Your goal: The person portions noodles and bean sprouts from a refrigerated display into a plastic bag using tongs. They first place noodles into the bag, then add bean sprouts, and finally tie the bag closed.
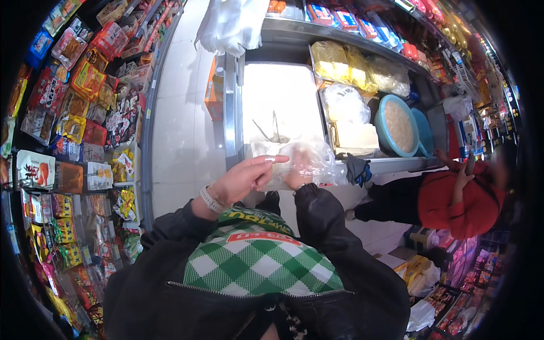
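Clear plastic bag [320, 161], right there at the near edge of the table [233, 107], crinkled and catching the light! The right hand [298, 177] is up against it, its fingers blurred behind the film; whether it sits inside or just behind, and whether it grips, I can't tell. In from the side comes the left hand [247, 177], index finger stretched across toward the plastic, the other fingers curled in; whether it has hold of any film, can't tell from here. A pale wristband [210, 199] circles that wrist, and just below, a green-and-white checked apron [260, 263] shows between the sides of a dark jacket [362, 272].

Out past the bag, a white surface [277, 90] glares on the table. To its right, yellow bags [331, 61], a whitish bag [347, 102] beneath them, then a blue basin [381, 122] of pale contents! A dark-and-blue bundle [357, 170] hangs by the near edge. Wider still: white plastic bags [231, 25] at the far left corner, packed shelves [85, 119] down the left, and a person in a red top [464, 198] off to the right.
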Available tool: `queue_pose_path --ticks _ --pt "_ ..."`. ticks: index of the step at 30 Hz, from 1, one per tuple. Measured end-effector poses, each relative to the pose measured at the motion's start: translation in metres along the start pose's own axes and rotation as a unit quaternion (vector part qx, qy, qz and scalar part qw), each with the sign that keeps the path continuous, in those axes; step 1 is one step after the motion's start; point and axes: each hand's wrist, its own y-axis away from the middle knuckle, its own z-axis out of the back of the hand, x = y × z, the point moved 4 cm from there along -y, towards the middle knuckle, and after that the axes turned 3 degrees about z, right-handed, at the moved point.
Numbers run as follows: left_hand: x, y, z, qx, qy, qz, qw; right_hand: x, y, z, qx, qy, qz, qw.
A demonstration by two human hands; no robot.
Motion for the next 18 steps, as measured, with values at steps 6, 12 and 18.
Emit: queue_pose_path --ticks 6,12,18 --pt "0.0 0.002 0.001 0.002 -0.013 -0.009 1.0 -0.045 -0.03 0.021 0.069 -0.298 0.039 0.951" --pt "-0.004 0.004 0.0 -0.014 -0.013 -0.018 1.0 -0.08 -0.025 0.046 0.121 -0.508 0.017 0.853" --pt "-0.005 -0.001 -0.01 0.001 -0.013 -0.015 1.0 -0.007 -0.015 0.003 -0.008 0.02 -0.064 0.998"
